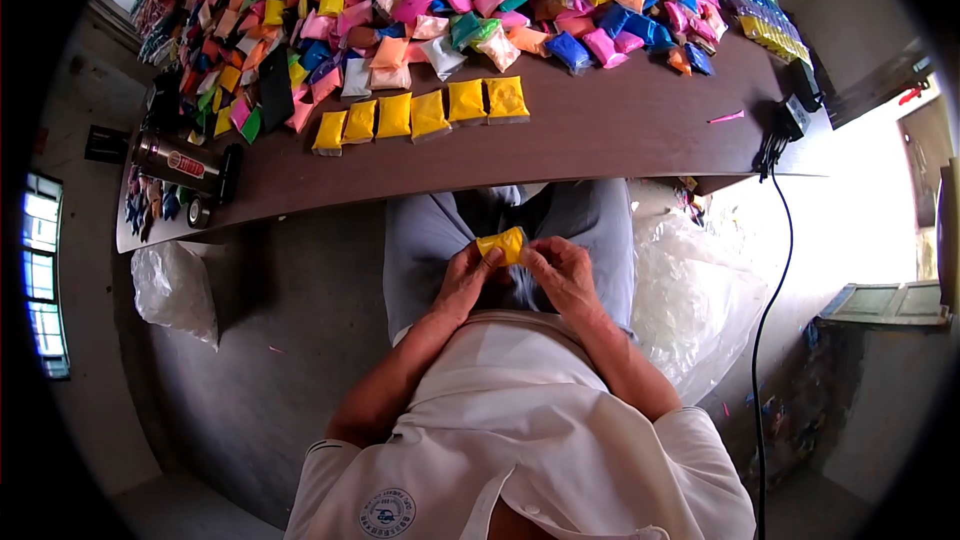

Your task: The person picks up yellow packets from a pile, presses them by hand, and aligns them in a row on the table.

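Observation:
A small yellow packet point(502, 244) is held between both hands above my lap. My left hand point(466, 275) grips its left end, thumb on the front. At the other end, the fingers of my right hand point(560, 270) pinch the packet's clear edge. Beyond my knees, a row of several yellow packets point(429, 115) lies side by side on the brown table point(400, 168). Behind the row spreads a large pile of packets in many colours point(412, 6).
A metal flask point(178, 162) lies at the table's left end. A black adapter point(793, 118) sits at the right, its cable hanging down. Clear plastic bags point(690, 290) rest right of my legs, with another plastic bag point(175, 285) at the left.

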A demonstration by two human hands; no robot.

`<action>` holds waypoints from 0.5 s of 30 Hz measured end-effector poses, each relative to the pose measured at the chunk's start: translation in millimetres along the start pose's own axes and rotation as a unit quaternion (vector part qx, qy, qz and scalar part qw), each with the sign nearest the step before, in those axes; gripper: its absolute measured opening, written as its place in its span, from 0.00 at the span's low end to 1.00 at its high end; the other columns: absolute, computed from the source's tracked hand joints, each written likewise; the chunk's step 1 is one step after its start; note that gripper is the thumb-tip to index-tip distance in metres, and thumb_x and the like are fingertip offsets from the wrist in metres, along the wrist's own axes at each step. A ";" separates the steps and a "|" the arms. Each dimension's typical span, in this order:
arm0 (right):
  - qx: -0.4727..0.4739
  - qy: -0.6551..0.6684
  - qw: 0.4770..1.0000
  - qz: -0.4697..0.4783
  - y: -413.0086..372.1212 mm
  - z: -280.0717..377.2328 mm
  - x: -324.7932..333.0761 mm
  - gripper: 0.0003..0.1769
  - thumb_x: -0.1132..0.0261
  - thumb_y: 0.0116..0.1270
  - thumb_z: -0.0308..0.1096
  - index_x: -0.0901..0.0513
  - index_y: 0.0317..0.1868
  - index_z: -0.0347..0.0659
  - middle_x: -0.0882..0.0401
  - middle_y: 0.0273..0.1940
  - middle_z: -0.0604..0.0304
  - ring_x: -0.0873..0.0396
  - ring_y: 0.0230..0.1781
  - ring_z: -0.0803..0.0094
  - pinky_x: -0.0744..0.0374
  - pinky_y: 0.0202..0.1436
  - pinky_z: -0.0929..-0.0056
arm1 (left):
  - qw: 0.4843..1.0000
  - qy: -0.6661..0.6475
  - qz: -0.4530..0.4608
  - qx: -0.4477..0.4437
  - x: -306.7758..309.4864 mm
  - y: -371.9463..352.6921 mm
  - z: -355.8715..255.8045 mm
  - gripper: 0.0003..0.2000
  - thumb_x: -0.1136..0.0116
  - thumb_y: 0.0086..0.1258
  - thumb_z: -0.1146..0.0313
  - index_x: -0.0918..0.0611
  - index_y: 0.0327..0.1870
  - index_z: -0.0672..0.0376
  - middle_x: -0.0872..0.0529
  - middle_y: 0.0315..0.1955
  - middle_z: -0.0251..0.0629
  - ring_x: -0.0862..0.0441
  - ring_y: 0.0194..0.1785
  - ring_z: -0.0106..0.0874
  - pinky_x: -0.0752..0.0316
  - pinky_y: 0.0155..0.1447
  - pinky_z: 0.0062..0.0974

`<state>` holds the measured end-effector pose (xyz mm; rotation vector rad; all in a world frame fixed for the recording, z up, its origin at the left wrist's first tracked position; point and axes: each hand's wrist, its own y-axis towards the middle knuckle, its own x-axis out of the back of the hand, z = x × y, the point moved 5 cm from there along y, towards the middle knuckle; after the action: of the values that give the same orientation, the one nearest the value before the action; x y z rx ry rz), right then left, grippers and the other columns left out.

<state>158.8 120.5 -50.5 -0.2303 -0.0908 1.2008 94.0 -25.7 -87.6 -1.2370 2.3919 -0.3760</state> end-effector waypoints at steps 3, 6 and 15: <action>0.056 -0.052 0.997 0.010 1.5 1.3 -2.2 0.09 0.36 0.63 0.29 0.21 0.39 0.30 0.21 0.30 0.59 0.25 0.29 0.79 0.25 0.35 0.80 | 1.000 -0.001 -0.003 -0.020 3.1 1.7 2.0 0.23 0.43 0.68 0.52 0.26 0.54 0.61 0.20 0.40 0.32 0.22 0.40 0.21 0.24 0.47 0.18; 0.024 -0.079 0.997 0.012 0.7 4.7 1.9 0.07 0.37 0.62 0.26 0.20 0.39 0.31 0.21 0.30 0.59 0.25 0.29 0.78 0.25 0.34 0.81 | 1.000 0.015 0.003 -0.022 3.0 0.8 1.6 0.24 0.44 0.68 0.50 0.26 0.54 0.61 0.20 0.41 0.33 0.21 0.41 0.22 0.24 0.47 0.19; 0.165 -0.117 0.979 0.026 -0.9 20.2 2.6 0.07 0.36 0.57 0.20 0.20 0.37 0.33 0.23 0.36 0.54 0.20 0.34 0.68 0.21 0.39 0.76 | 0.971 -0.219 0.075 0.054 -3.8 0.3 7.4 0.23 0.51 0.68 0.43 0.24 0.46 0.57 0.20 0.38 0.36 0.21 0.41 0.29 0.25 0.51 0.28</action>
<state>156.7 125.1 -30.8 0.2011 -0.0895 1.2720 99.3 -22.8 -93.3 -0.9632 2.0385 -0.1621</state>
